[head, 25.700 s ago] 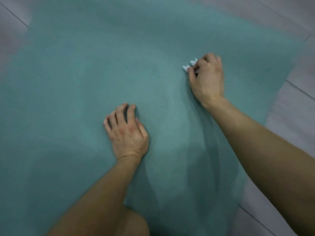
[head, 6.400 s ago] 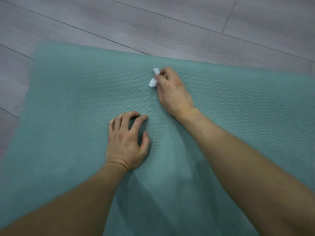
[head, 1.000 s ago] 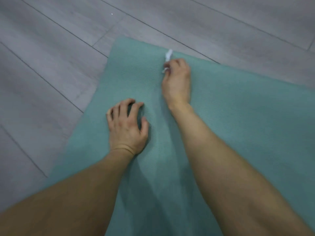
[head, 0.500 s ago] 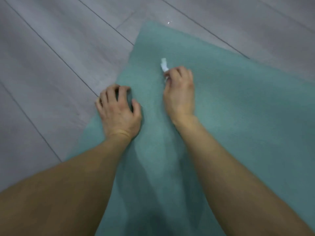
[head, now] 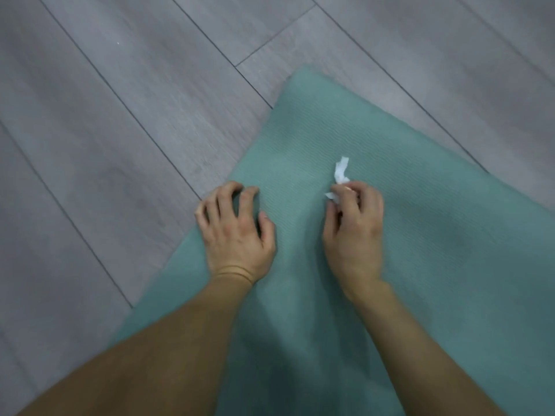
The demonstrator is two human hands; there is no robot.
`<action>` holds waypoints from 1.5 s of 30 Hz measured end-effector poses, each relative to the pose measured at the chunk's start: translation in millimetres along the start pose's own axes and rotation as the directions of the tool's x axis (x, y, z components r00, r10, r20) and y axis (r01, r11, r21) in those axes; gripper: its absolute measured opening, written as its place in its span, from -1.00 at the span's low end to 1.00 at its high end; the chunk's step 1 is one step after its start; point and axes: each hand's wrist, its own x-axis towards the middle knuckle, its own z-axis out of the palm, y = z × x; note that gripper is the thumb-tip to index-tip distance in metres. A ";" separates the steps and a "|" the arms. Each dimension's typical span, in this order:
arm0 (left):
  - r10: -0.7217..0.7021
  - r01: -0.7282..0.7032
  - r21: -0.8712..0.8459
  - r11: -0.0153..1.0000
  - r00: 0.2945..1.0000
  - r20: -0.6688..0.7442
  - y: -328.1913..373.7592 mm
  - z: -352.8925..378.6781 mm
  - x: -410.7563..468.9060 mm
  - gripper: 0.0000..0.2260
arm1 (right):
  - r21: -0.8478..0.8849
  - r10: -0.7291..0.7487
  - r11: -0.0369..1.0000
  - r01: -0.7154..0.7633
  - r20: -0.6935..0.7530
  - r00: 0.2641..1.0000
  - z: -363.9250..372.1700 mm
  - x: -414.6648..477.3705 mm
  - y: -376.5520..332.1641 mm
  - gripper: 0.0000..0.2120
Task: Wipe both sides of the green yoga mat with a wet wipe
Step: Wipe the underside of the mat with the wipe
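Head view: the mat (head: 420, 235) lies flat on the floor (head: 120, 115). One corner (head: 300, 76) points away from us at upper middle, and its left side edge runs down toward our left forearm. The wipe (head: 341, 172) is a small crumpled white wad, against or just above the mat near that corner. The right hand (head: 354, 229) pinches it: the fingers (head: 345, 193) curl round its lower part and a loose tail sticks out beyond them. The left hand (head: 237, 232) sits just beside, across the mat's side edge. Its fingers are arched with the tips down, some on the mat and some on the floor. Whether they pinch the edge or only press on it we cannot tell.

We judge the step in hand to be wiping this corner of the upturned side. To do it well, we would:

- flatten the wad so that more of it meets the mat;
- draw it in overlapping strokes right out to the corner and both edges;
- bear down with the left hand so the mat neither slides nor rucks.

The mat looks thin and soft, so a hard stroke toward a free edge could fold it.

Around the mat we see only grey plank floor. Nothing blocks the wipe except our own left hand, which covers a patch of edge.
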 end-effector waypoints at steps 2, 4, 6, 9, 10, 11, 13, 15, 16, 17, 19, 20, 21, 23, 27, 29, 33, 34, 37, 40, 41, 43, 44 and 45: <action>0.005 -0.005 0.001 1.000 1.000 0.007 0.1 0.3 -0.4 -0.61 | 0.063 -0.060 0.996 0.058 0.034 0.998 25.4 18.6 -22.6 -0.73; 0.004 -0.004 0.013 1.000 1.000 0.019 -1.3 0.1 -0.8 -0.60 | 0.121 -0.150 0.983 0.140 0.083 0.985 55.9 58.8 -40.4 -0.69; 0.000 -0.001 0.013 1.000 1.000 0.027 -1.3 -0.2 -1.0 -0.60 | 0.105 -0.225 0.971 0.214 0.111 0.968 79.2 103.8 -57.5 -0.68; 0.006 -0.006 0.007 1.000 1.000 0.022 -1.6 -0.6 -0.2 -0.59 | 0.020 -0.260 0.966 0.259 0.146 0.955 86.2 136.3 -65.4 -0.79; 0.008 -0.008 0.007 1.000 1.000 0.028 -1.8 -1.1 -0.5 -0.59 | -0.001 -0.255 0.966 0.257 0.124 0.959 79.1 131.9 -58.3 -0.81; 0.005 -0.005 0.008 1.000 0.999 0.034 -1.6 -1.7 -1.2 -0.59 | -0.017 -0.244 0.969 0.247 0.102 0.964 67.8 119.8 -46.6 -0.81; 0.001 -0.001 0.006 1.000 0.999 0.044 -1.0 -2.8 -1.2 -0.59 | -0.009 -0.208 0.978 0.210 0.098 0.973 40.0 78.6 -18.3 -0.81; 0.004 -0.004 0.009 1.000 0.998 0.057 -0.5 -3.4 0.4 -0.59 | 0.020 -0.173 0.985 0.172 0.128 0.976 16.2 33.6 4.6 -0.80; 0.000 0.000 0.012 1.000 0.998 0.069 -0.7 -2.8 0.4 -0.59 | 0.018 -0.163 0.987 0.162 0.133 0.978 13.7 20.9 11.0 -0.79; -0.002 0.000 0.021 1.000 0.997 0.081 -0.8 -3.3 0.0 -0.59 | 0.000 -0.156 0.988 0.157 0.136 0.978 15.5 17.1 13.0 -0.79; 0.048 -0.048 -0.007 0.999 0.990 0.132 0.6 -7.0 -1.9 -0.55 | 0.013 -0.137 0.991 0.136 0.159 0.978 17.1 19.1 11.1 -0.79; 0.105 -0.101 -0.036 0.994 0.980 0.168 2.8 -8.5 1.2 -0.48 | 0.036 -0.133 0.991 0.129 0.173 0.976 16.1 22.5 8.8 -0.77; 0.157 -0.152 -0.039 0.988 0.953 0.259 4.2 -10.2 8.2 -0.34 | 0.063 -0.135 0.990 0.125 0.194 0.972 15.0 25.9 6.7 -0.74; 0.179 -0.224 0.007 0.975 0.793 0.582 11.5 -15.1 28.3 0.08 | 0.089 -0.122 0.990 0.105 0.215 0.969 12.8 25.5 7.2 -0.70; -0.059 -0.237 0.194 0.952 0.481 0.875 35.1 -25.0 55.4 0.69 | 0.144 -0.068 0.989 0.039 0.205 0.976 10.4 26.9 6.1 -0.74; -0.083 -0.206 0.203 0.957 0.476 0.875 38.7 -22.4 59.5 0.73 | 0.146 -0.075 0.988 0.048 0.188 0.979 5.5 26.0 8.6 -0.76; -0.051 -0.181 0.147 0.972 0.449 0.892 33.6 -30.0 58.4 0.73 | 0.059 -0.092 0.995 0.086 0.123 0.988 -27.7 24.7 8.1 -0.79; -0.051 -0.181 0.144 0.973 0.438 0.898 33.3 -31.5 58.9 0.73 | 0.047 -0.070 0.997 0.067 0.072 0.995 -32.5 36.2 5.0 -0.80; -0.046 -0.178 0.134 0.975 0.428 0.903 36.3 -33.3 59.9 0.72 | 0.072 -0.031 0.997 0.031 -0.012 0.999 -15.7 106.3 -6.8 -0.77; -0.050 -0.174 0.131 0.976 0.405 0.913 37.2 -37.8 60.6 0.71 | 0.072 -0.083 0.995 0.068 0.233 0.969 23.1 183.9 -31.5 -0.70; -0.050 -0.174 0.131 0.976 0.406 0.913 36.9 -37.8 60.6 0.71 | 0.064 -0.113 0.993 0.097 0.355 0.928 30.1 196.7 -35.3 -0.70; -0.053 -0.177 0.133 0.975 0.399 0.916 38.2 -37.9 61.7 0.70 | 0.031 -0.139 0.990 0.140 0.437 0.889 28.9 199.9 -21.4 -0.68; -0.058 -0.175 0.136 0.975 0.390 0.919 39.3 -38.3 62.0 0.70 | 0.000 -0.122 0.991 0.133 0.412 0.903 20.2 189.9 -7.2 -0.67; -0.063 -0.174 0.140 0.975 0.388 0.920 39.7 -38.3 62.7 0.70 | -0.030 -0.088 0.994 0.107 0.366 0.927 7.6 175.2 10.2 -0.67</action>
